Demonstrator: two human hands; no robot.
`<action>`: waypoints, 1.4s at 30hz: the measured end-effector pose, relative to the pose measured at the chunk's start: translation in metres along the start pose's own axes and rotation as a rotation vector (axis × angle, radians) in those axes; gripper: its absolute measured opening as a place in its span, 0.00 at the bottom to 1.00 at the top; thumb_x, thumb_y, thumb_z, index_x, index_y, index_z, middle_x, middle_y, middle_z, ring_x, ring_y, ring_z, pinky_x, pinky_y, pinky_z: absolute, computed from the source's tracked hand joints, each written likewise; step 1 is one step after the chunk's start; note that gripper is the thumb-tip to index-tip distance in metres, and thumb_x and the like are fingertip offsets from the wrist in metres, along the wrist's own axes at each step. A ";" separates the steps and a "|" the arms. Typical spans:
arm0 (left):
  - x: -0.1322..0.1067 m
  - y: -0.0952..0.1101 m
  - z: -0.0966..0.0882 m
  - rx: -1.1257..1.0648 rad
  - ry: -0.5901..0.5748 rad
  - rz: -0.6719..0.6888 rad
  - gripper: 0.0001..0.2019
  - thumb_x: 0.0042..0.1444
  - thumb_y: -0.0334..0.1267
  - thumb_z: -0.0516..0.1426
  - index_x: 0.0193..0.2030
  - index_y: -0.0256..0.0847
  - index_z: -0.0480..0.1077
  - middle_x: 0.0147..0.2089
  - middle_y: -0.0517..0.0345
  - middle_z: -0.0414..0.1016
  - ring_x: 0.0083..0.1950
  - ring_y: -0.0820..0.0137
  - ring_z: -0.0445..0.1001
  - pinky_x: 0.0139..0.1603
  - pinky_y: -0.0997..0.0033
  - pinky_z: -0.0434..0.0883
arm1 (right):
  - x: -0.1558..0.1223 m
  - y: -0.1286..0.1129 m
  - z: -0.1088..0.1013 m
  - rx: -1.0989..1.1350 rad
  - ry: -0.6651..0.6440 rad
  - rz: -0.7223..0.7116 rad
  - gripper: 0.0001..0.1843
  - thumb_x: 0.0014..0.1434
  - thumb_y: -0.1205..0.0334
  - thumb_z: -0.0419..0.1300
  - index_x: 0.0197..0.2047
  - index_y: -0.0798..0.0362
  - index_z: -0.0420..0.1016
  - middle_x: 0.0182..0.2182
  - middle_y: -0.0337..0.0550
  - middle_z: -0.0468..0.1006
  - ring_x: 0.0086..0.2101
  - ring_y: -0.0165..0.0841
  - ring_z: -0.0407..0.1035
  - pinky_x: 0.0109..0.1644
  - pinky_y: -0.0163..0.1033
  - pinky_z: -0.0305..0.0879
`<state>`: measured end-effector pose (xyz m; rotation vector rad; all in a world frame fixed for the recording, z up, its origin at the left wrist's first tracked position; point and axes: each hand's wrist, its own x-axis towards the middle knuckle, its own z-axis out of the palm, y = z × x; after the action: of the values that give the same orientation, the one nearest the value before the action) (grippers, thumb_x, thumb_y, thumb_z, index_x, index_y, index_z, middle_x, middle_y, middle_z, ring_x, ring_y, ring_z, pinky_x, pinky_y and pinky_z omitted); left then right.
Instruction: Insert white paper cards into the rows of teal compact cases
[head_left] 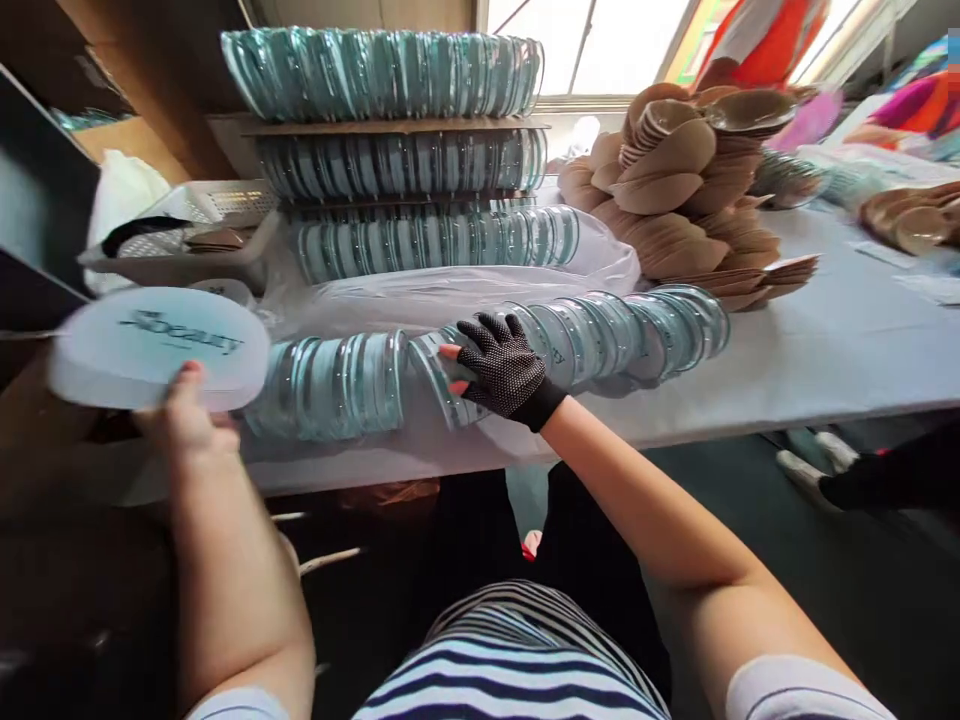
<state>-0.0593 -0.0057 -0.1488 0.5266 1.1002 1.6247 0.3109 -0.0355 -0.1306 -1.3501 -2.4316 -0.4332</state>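
On the left, my left hand [191,415] is bare and closed on a translucent oval plastic case [97,345], thumb over its face. Dark lettering ending in "beauty" is printed on it. A black dotted glove with bare thumb and forefinger tips covers my right hand [502,368]. Its fingers are spread over the front row of clear plastic cases [600,335], touching them. Just left of that hand, one case [439,380] leans at a slant. Farther left stands a tight group of similar cases [337,385] on edge.
Stacked rows of clear cases [390,75] rise at the back. Brown oval inserts [667,190] are heaped at right on the white table [825,350]. A plastic basket [187,265] sits at back left. A person in an orange vest [780,45] is beyond the table.
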 end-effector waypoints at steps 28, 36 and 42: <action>-0.108 -0.106 0.145 -0.194 -0.238 0.287 0.27 0.40 0.41 0.72 0.50 0.43 0.75 0.52 0.52 0.79 0.57 0.58 0.74 0.58 0.60 0.73 | 0.007 -0.061 -0.014 0.481 0.412 0.243 0.22 0.63 0.55 0.51 0.57 0.52 0.70 0.49 0.52 0.78 0.49 0.42 0.72 0.51 0.49 0.71; -0.062 -0.070 0.171 -0.336 -0.290 0.264 0.29 0.43 0.38 0.70 0.55 0.49 0.72 0.56 0.55 0.76 0.62 0.59 0.70 0.58 0.60 0.72 | -0.037 -0.017 -0.066 0.040 0.433 0.750 0.23 0.62 0.49 0.51 0.51 0.56 0.74 0.34 0.54 0.80 0.32 0.42 0.74 0.33 0.42 0.68; -0.032 -0.075 0.224 -0.153 -0.487 0.136 0.25 0.44 0.32 0.68 0.52 0.41 0.75 0.50 0.52 0.80 0.58 0.59 0.73 0.62 0.56 0.67 | -0.069 -0.043 -0.064 -0.137 0.015 0.591 0.20 0.64 0.60 0.49 0.55 0.52 0.73 0.29 0.46 0.81 0.23 0.34 0.71 0.26 0.34 0.58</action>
<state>0.1663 0.0541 -0.0999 0.8551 0.5841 1.5673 0.3175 -0.1363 -0.1064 -2.0118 -1.8838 -0.4488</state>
